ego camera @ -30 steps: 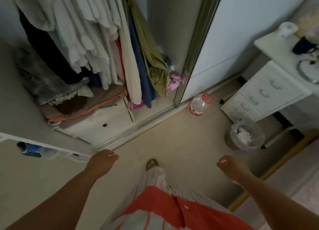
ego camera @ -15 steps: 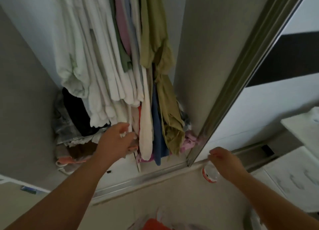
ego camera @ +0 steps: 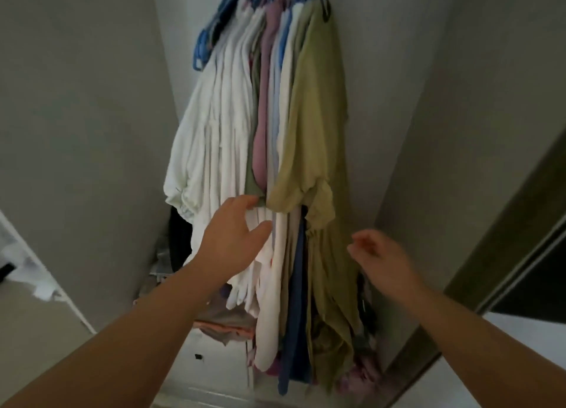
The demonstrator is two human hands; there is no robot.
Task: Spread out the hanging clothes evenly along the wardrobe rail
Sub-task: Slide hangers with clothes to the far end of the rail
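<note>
Clothes on blue plastic hangers (ego camera: 208,31) hung bunched tight at the middle of the wardrobe, the rail itself out of sight above — white cotton shirts (ego camera: 220,138) on the left, a pink garment (ego camera: 262,126), then an olive-green dress (ego camera: 312,126) on the right. The left hand (ego camera: 234,239), fingers spread and empty, touched the white shirts; the right hand (ego camera: 382,259) hovered loosely curled, holding nothing. Tugging low on the fabric might pull garments off their hangers rather than slide them.
</note>
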